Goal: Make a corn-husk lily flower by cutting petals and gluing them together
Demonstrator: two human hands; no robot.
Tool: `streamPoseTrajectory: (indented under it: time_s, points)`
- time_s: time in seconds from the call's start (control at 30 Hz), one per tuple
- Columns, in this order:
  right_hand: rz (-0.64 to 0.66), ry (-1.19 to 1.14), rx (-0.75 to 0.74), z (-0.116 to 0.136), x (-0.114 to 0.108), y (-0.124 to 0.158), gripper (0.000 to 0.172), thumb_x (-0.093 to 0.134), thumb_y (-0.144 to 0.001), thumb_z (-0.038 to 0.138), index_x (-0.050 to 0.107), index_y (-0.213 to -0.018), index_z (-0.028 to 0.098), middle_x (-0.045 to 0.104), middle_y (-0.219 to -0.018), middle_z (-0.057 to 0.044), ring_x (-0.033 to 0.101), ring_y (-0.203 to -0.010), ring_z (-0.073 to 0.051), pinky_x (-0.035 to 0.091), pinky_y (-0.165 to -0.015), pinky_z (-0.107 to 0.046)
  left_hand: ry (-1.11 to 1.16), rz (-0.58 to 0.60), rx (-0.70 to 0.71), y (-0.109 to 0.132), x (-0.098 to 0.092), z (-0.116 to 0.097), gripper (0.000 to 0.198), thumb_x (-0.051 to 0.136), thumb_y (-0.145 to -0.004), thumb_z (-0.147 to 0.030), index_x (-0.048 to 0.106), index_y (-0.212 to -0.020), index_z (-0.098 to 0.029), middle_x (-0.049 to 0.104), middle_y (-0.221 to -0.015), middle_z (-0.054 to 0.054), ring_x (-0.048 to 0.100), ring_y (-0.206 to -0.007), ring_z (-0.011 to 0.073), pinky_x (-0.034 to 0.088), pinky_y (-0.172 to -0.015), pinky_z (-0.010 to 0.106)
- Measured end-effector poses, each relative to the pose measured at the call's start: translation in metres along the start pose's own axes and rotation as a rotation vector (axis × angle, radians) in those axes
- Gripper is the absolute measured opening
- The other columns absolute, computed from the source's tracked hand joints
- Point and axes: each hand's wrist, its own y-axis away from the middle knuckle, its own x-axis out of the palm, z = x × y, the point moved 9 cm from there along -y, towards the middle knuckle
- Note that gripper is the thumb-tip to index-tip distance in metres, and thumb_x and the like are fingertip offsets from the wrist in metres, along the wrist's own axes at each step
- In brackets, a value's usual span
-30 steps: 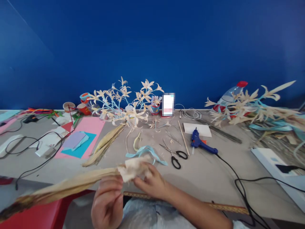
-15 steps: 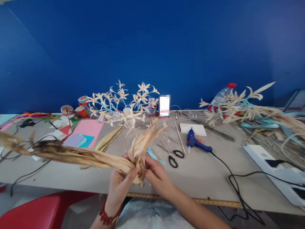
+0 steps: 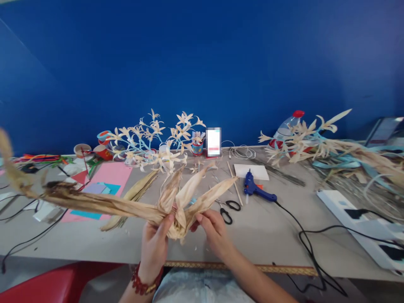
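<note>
A dry corn husk (image 3: 109, 205) bundle, tan with dark brown patches, stretches from the far left into my hands. My left hand (image 3: 156, 240) is closed around it near its pale base, thumb on top. Several husk leaves fan upward and to the right from that base. My right hand (image 3: 212, 229) pinches the lower edge of the rightmost leaf between thumb and fingers. Just beyond the leaf tips lie black-handled scissors (image 3: 229, 210), their blades partly hidden by the husk. Another greenish husk bundle (image 3: 134, 195) rests on the table behind the held one.
A blue glue gun (image 3: 257, 187) with its cord lies at right, near a white power strip (image 3: 350, 227). Pale husk flowers (image 3: 154, 139) stand at the back, with more flowers (image 3: 311, 136) at right. A thin stick (image 3: 234, 183) and pink paper (image 3: 121, 172) lie on the table.
The husk leaves have spread apart into a fan. My right hand has moved slightly right, away from my left, drawing one leaf outward.
</note>
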Motion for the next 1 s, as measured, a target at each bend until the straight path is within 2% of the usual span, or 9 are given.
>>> streamPoseTrajectory:
  time_s: [0.17, 0.37, 0.47, 0.53, 0.6, 0.7, 0.77, 0.83, 1.0]
  points:
    - [-0.039, -0.117, 0.053, -0.011, 0.000, -0.001, 0.029, 0.053, -0.087, 0.041, 0.066, -0.073, 0.019, 0.064, -0.062, -0.002, 0.061, -0.058, -0.016, 0.050, -0.058, -0.026, 0.117, -0.004, -0.072, 0.005, 0.005, 0.004, 0.029, 0.077, -0.068, -0.030, 0.071, -0.094, -0.019, 0.075, -0.096, 0.007, 0.069, -0.093, 0.0250, 0.056, -0.081, 0.035]
    - [-0.001, -0.263, 0.111, -0.019, 0.007, -0.002, 0.024, 0.056, -0.087, 0.040, 0.066, -0.088, 0.018, 0.062, -0.069, -0.001, 0.059, -0.058, -0.014, 0.049, -0.057, -0.025, 0.135, -0.010, -0.066, 0.000, 0.003, 0.009, 0.027, 0.079, -0.068, -0.026, 0.071, -0.093, -0.017, 0.075, -0.091, 0.006, 0.070, -0.086, 0.0216, 0.055, -0.077, 0.029]
    - [0.017, -0.158, 0.085, -0.016, 0.006, -0.003, 0.022, 0.057, -0.088, 0.038, 0.064, -0.090, 0.018, 0.059, -0.071, -0.001, 0.055, -0.059, -0.013, 0.046, -0.055, -0.023, 0.111, -0.003, -0.076, -0.002, 0.003, 0.013, 0.029, 0.079, -0.067, -0.025, 0.071, -0.094, -0.017, 0.075, -0.094, 0.006, 0.070, -0.083, 0.0218, 0.055, -0.071, 0.029]
    - [-0.040, -0.017, 0.048, -0.011, -0.001, -0.002, 0.021, 0.060, -0.087, 0.036, 0.061, -0.078, 0.018, 0.053, -0.064, 0.002, 0.050, -0.054, -0.011, 0.041, -0.051, -0.022, 0.073, -0.001, -0.090, -0.003, 0.003, 0.015, 0.029, 0.079, -0.068, -0.027, 0.071, -0.094, -0.016, 0.075, -0.092, 0.006, 0.070, -0.081, 0.0219, 0.055, -0.070, 0.029]
    - [-0.131, 0.112, -0.027, 0.000, -0.011, 0.001, 0.030, 0.061, -0.086, 0.033, 0.051, -0.062, 0.018, 0.046, -0.056, 0.004, 0.042, -0.050, -0.009, 0.035, -0.049, -0.021, 0.036, -0.009, -0.083, -0.003, 0.002, 0.015, 0.028, 0.079, -0.068, -0.027, 0.071, -0.092, -0.016, 0.074, -0.087, 0.005, 0.069, -0.077, 0.0197, 0.054, -0.069, 0.027]
    - [-0.167, 0.192, -0.143, 0.020, -0.014, 0.006, 0.028, 0.060, -0.086, 0.029, 0.051, -0.062, 0.019, 0.047, -0.055, 0.004, 0.043, -0.051, -0.010, 0.036, -0.051, -0.022, 0.005, 0.000, -0.028, -0.004, 0.002, 0.012, 0.025, 0.078, -0.069, -0.025, 0.069, -0.091, -0.018, 0.072, -0.086, 0.002, 0.067, -0.078, 0.0167, 0.053, -0.070, 0.024]
    - [-0.116, 0.202, -0.140, 0.025, -0.010, 0.004, 0.014, 0.065, -0.082, 0.030, 0.060, -0.077, 0.018, 0.054, -0.061, 0.002, 0.048, -0.053, -0.011, 0.038, -0.051, -0.022, -0.016, 0.057, -0.005, -0.003, 0.008, 0.011, 0.026, 0.076, -0.071, -0.024, 0.067, -0.095, -0.019, 0.070, -0.095, 0.002, 0.066, -0.083, 0.0171, 0.052, -0.072, 0.024]
    - [-0.079, 0.211, -0.088, 0.023, -0.006, 0.001, 0.016, 0.068, -0.079, 0.032, 0.063, -0.086, 0.018, 0.057, -0.063, 0.002, 0.048, -0.051, -0.011, 0.037, -0.048, -0.022, -0.051, 0.153, 0.001, -0.002, 0.017, 0.012, 0.024, 0.073, -0.075, -0.023, 0.065, -0.097, -0.020, 0.067, -0.103, 0.004, 0.065, -0.087, 0.0175, 0.052, -0.072, 0.025]
    - [-0.058, 0.150, -0.084, 0.018, -0.003, -0.007, 0.011, 0.058, -0.083, 0.025, 0.066, -0.078, 0.018, 0.054, -0.060, 0.002, 0.045, -0.051, -0.011, 0.036, -0.048, -0.022, -0.063, 0.251, 0.033, 0.001, 0.028, 0.010, 0.008, 0.070, -0.077, -0.019, 0.063, -0.080, -0.019, 0.061, -0.113, 0.004, 0.061, -0.099, 0.0189, 0.051, -0.079, 0.025]
